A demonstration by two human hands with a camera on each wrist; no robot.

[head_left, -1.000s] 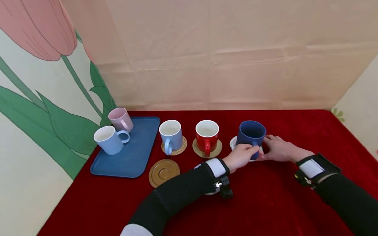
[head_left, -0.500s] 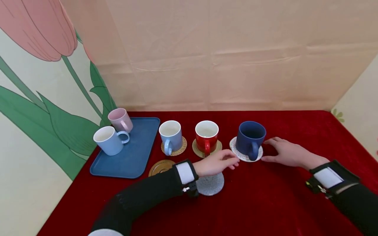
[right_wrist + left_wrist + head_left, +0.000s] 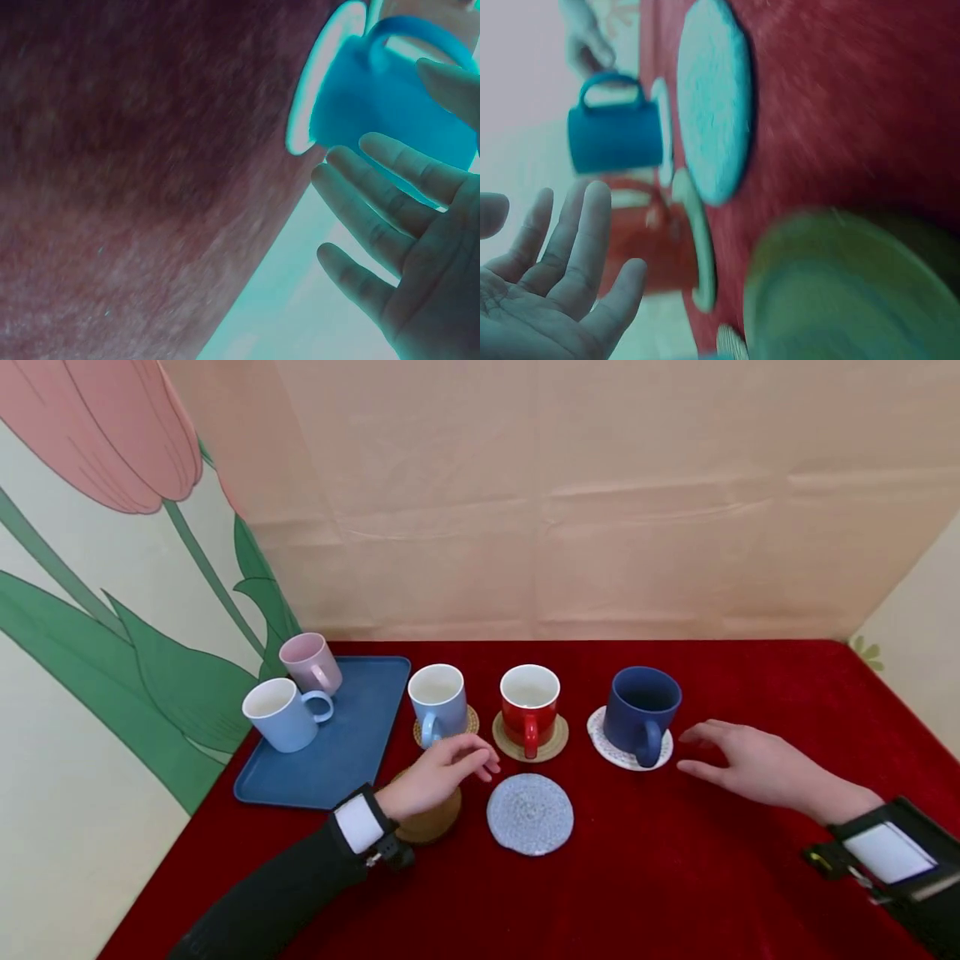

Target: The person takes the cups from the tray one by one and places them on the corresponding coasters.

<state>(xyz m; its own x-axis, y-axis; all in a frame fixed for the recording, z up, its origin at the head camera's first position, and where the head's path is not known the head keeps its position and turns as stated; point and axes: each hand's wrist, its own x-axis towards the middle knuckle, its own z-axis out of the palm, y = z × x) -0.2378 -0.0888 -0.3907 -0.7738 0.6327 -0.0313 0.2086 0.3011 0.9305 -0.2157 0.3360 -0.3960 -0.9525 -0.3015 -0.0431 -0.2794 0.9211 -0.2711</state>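
Note:
My left hand (image 3: 433,775) hovers over the brown wooden coaster (image 3: 435,822), partly covering it, with relaxed fingers and nothing held. Just beyond it a light blue mug (image 3: 441,697) stands on a woven coaster (image 3: 472,722). To the right of that, a red mug (image 3: 528,710) with a white inside stands on a tan coaster (image 3: 553,745). My right hand (image 3: 761,768) is apart from the dark blue mug (image 3: 637,714), at its right, fingers loosely spread and holding nothing. That mug sits on a white patterned coaster (image 3: 607,750), its handle toward me. A grey-blue round coaster (image 3: 530,814) lies bare.
On the left, a blue tray (image 3: 360,718) bears a pink mug (image 3: 311,664) and another light blue mug (image 3: 283,717). Red cloth (image 3: 675,877) covers the table, whose back edge meets a beige wall covering (image 3: 585,527).
My left hand let go of the dark blue mug's handle and swept left, uncovering the grey-blue coaster. My right hand drew away from that mug to the right. The mug stays on its coaster.

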